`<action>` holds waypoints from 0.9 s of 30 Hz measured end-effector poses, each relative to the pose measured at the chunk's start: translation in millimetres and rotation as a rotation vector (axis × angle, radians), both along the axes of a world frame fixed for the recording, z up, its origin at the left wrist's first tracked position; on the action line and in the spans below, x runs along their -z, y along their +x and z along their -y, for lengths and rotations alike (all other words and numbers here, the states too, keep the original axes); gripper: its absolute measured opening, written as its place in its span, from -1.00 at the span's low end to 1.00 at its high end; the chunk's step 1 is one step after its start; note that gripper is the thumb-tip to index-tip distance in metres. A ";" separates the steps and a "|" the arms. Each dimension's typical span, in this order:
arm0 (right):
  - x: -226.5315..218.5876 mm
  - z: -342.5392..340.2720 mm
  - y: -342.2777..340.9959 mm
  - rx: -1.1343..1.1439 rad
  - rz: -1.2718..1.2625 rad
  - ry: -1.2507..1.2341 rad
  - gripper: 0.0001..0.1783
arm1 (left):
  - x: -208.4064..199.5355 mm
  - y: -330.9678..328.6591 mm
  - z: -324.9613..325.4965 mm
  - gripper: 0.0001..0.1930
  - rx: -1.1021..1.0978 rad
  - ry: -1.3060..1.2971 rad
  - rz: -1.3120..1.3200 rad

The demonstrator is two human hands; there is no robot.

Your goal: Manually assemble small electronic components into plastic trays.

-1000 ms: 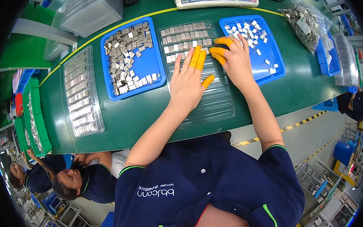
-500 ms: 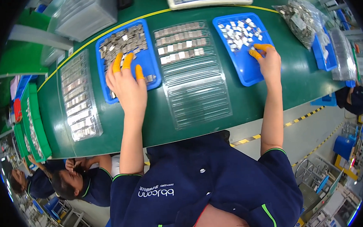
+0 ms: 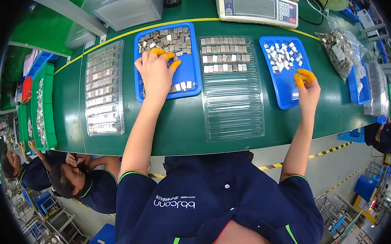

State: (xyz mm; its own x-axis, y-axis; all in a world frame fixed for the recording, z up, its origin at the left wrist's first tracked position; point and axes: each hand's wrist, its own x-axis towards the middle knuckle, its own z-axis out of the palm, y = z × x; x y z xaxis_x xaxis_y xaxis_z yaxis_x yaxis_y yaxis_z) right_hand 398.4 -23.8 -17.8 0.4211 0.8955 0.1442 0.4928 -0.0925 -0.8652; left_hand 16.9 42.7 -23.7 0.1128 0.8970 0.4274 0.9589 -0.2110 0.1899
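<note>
- Head view: left hand (image 3: 155, 73) over left blue tray (image 3: 188, 76), at near edge of heaped small metal parts (image 3: 171, 40); fingers curled, thumb close by; cannot tell if clamped on one.
- Right hand (image 3: 308, 89) over right blue tray (image 3: 286, 90), beside white parts (image 3: 284, 55); fingers nearly together, hold unclear.
- Between, on green table (image 3: 178, 131): clear ribbed tray (image 3: 233, 104), metal parts filling four far rows.

"Left of the clear tray (image 3: 234, 115), is the left hand (image 3: 155, 73) pinching anything?"
"Hidden; I can't tell."
"And right of that tray, in the right hand (image 3: 308, 89)?"
"Too small to tell."
</note>
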 end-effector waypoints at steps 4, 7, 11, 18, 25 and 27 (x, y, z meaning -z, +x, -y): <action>-24.0 10.5 -28.4 0.000 -0.316 0.077 -0.74 | -2.6 -1.7 0.5 -0.78 0.112 0.005 -0.027; -31.4 17.1 -41.9 -0.047 -0.385 0.084 -0.74 | -6.4 -3.6 2.6 -0.79 0.122 0.047 0.010; -35.7 20.7 -76.3 -0.128 -0.339 0.113 -0.75 | -21.2 -0.1 19.6 -0.80 -0.030 -0.444 0.999; -39.6 24.3 -158.3 -0.477 -0.477 0.067 -0.74 | -30.6 33.8 74.9 -0.74 0.202 -0.626 1.679; -37.2 32.0 -176.7 -0.468 -0.516 0.037 -0.78 | -36.5 42.1 91.7 -0.74 0.208 -0.664 1.846; -38.4 34.2 -175.7 -0.457 -0.342 0.068 -0.77 | -38.0 44.6 92.7 -0.74 0.186 -0.648 1.810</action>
State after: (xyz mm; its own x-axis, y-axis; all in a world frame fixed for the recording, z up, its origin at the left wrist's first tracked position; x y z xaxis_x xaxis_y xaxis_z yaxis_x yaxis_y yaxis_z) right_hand 222.6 -57.9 20.6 0.0264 0.9910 0.1310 0.1605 0.1251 -0.9791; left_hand 61.6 -50.0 14.3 0.0835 0.9733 -0.2139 -0.4595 0.2281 0.8584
